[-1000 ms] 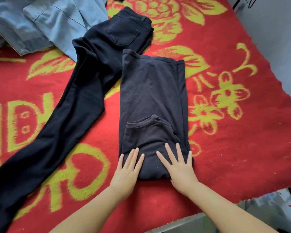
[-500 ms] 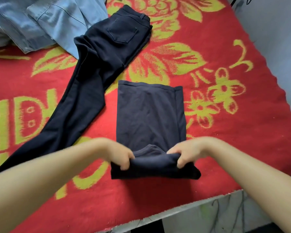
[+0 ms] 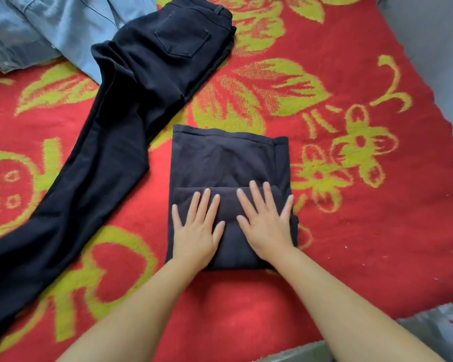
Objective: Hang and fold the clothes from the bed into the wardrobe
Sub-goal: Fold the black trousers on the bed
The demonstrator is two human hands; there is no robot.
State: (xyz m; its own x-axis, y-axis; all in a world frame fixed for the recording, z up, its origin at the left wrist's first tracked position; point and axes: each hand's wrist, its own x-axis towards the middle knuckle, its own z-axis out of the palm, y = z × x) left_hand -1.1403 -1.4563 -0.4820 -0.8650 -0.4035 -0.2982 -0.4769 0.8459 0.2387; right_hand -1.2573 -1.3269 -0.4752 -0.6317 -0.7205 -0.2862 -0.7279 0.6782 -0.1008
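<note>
Both hands have let go of the fold they pinched half a second ago and now lie flat. Her left hand (image 3: pixel 197 231) and right hand (image 3: pixel 266 223) press side by side, fingers straight and spread, on the folded dark garment (image 3: pixel 229 163), holding nothing. This garment lies on the red and yellow blanket (image 3: pixel 351 205) of the bed, near its front edge. Black trousers (image 3: pixel 110 152) lie stretched out to the left, and light blue jeans (image 3: pixel 50 27) at the far left corner.

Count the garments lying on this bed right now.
3: a folded dark garment under both hands, black trousers spread to its left, and light blue denim at the top left, possibly more than one piece.
</note>
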